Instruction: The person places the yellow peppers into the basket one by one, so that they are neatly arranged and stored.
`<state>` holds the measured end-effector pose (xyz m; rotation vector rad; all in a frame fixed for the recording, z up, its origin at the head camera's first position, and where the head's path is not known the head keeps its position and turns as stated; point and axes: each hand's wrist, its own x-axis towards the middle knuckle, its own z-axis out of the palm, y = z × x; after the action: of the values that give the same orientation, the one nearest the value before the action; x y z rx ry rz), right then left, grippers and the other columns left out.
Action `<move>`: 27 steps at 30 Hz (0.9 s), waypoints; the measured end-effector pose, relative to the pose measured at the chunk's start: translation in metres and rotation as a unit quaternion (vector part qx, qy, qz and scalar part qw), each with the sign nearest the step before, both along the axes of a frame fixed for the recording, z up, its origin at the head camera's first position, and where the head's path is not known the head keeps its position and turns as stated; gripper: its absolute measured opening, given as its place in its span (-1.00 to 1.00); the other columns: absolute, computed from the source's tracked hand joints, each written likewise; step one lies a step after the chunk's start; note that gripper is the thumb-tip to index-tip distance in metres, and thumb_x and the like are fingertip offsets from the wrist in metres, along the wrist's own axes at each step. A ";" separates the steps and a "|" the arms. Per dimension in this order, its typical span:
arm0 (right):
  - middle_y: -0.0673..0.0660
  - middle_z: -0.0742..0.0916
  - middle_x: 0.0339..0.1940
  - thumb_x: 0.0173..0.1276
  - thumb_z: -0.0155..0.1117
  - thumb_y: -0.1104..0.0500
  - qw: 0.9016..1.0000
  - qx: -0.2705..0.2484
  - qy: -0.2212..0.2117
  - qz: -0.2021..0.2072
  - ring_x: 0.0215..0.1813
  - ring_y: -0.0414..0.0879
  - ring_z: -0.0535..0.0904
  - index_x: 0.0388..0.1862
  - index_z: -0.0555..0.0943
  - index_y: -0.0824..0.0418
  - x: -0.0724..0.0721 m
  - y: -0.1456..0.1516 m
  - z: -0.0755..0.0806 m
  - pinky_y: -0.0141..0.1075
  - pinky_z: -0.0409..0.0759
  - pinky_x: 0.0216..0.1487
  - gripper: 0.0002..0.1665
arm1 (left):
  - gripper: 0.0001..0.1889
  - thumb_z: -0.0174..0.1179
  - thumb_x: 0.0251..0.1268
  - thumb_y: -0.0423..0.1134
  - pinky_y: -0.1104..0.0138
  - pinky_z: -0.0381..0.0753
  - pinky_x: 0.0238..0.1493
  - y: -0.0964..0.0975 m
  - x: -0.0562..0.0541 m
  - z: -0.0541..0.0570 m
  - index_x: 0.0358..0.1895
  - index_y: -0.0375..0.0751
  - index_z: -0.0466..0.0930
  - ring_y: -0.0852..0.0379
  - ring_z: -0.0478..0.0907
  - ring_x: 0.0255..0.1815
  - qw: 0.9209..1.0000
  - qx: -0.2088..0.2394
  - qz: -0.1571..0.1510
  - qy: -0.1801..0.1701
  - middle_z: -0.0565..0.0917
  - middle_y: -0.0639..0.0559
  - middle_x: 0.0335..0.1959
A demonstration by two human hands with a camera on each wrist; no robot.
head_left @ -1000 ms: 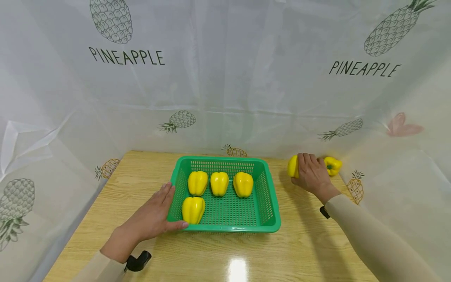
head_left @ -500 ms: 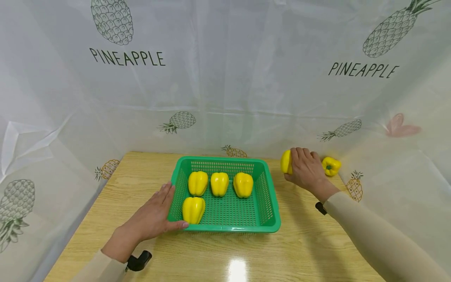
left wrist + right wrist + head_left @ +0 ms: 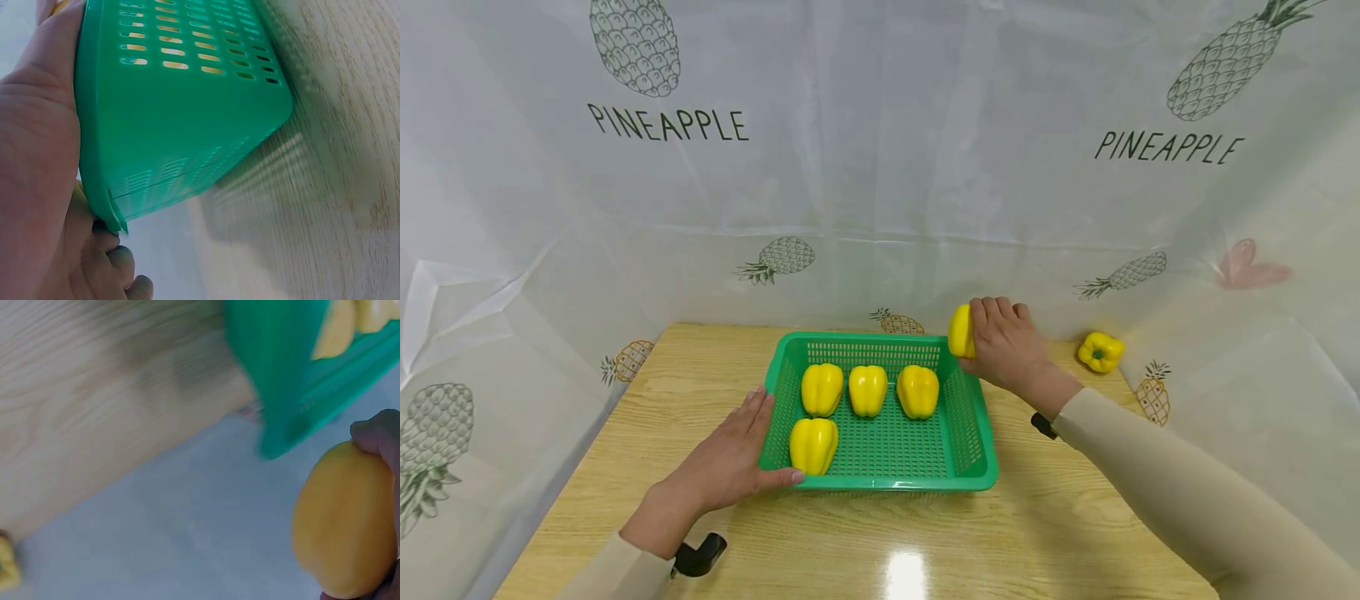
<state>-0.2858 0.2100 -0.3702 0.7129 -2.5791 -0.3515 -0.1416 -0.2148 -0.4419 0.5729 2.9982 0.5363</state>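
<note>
Nearest, the left hand [image 3: 722, 462] lies on the near left corner of the green basket [image 3: 895, 484], its fingers mostly straight along the left rim and the thumb over the near one, apparently steadying it on the wooden surface [image 3: 820, 542]. Inside, one yellow pepper [image 3: 813, 447] sits at near left; behind it, a back row of three peppers [image 3: 868, 391]. By the far right corner, the right hand [image 3: 1007, 346] has its fingers closed round another pepper, the held pepper [image 3: 960, 332], raised and apart from the rim. The step in hand looks like loading; the next move seems to call for clearing that rim and lowering into the bare right part. Farther right, a loose pepper [image 3: 1101, 352] lies by the printed sheet [image 3: 880, 167].
</note>
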 end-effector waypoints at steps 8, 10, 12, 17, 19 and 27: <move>0.30 0.66 -0.11 0.11 0.49 -0.51 0.999 0.026 0.019 0.035 -0.11 0.18 0.55 0.13 0.45 0.41 0.012 -0.057 0.002 -0.09 0.58 -0.15 0.10 | 0.34 0.19 0.22 0.58 -0.25 0.24 0.58 0.000 0.001 0.000 0.64 -0.57 -0.01 -0.42 0.07 0.69 1.000 0.003 0.003 0.003 0.06 -0.50 0.67; 0.28 0.68 -0.14 0.10 0.47 -0.54 0.998 0.032 0.023 0.049 -0.14 0.16 0.56 0.11 0.48 0.41 0.015 -0.069 0.000 -0.12 0.62 -0.18 0.11 | 0.34 0.20 0.22 0.58 -0.25 0.25 0.58 0.000 0.001 0.000 0.64 -0.57 0.00 -0.42 0.08 0.68 1.000 0.003 0.003 0.005 0.07 -0.50 0.67; 0.27 0.69 -0.14 0.09 0.47 -0.55 0.997 0.035 0.019 0.060 -0.14 0.14 0.57 0.11 0.49 0.42 0.017 -0.080 -0.003 -0.14 0.64 -0.18 0.12 | 0.34 0.18 0.23 0.59 -0.24 0.24 0.59 0.000 0.001 -0.001 0.64 -0.56 -0.02 -0.41 0.06 0.69 1.000 0.004 0.005 0.001 0.05 -0.49 0.68; 0.27 0.68 -0.09 0.13 0.48 -0.51 0.996 0.030 -0.023 0.078 -0.08 0.14 0.56 0.17 0.47 0.40 0.023 -0.101 -0.011 -0.13 0.65 -0.12 0.10 | 0.35 0.17 0.23 0.60 -0.26 0.24 0.58 -0.001 0.000 -0.004 0.65 -0.56 -0.03 -0.43 0.05 0.69 1.000 0.010 0.006 -0.003 0.01 -0.48 0.69; 0.26 0.67 -0.09 0.16 0.47 -0.50 0.995 0.027 -0.040 0.086 -0.09 0.13 0.55 0.17 0.47 0.40 0.027 -0.107 -0.015 -0.12 0.65 -0.11 0.08 | 0.35 0.17 0.22 0.60 -0.26 0.23 0.58 -0.001 0.000 -0.004 0.65 -0.55 -0.04 -0.43 0.04 0.69 1.000 0.013 0.007 -0.006 0.00 -0.48 0.69; 0.20 0.64 -0.13 0.17 0.43 -0.52 0.992 0.053 -0.067 0.093 -0.17 0.05 0.48 0.16 0.47 0.37 0.043 -0.120 -0.030 -0.15 0.66 -0.12 0.06 | 0.36 0.15 0.22 0.62 -0.23 0.20 0.61 0.000 0.002 -0.005 0.65 -0.55 -0.03 -0.38 0.01 0.71 1.000 0.011 0.009 -0.008 0.00 -0.46 0.70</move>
<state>-0.2430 0.0902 -0.4004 1.0397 -2.6060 -0.3952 -0.1400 -0.2151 -0.4465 0.5408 2.9894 0.5723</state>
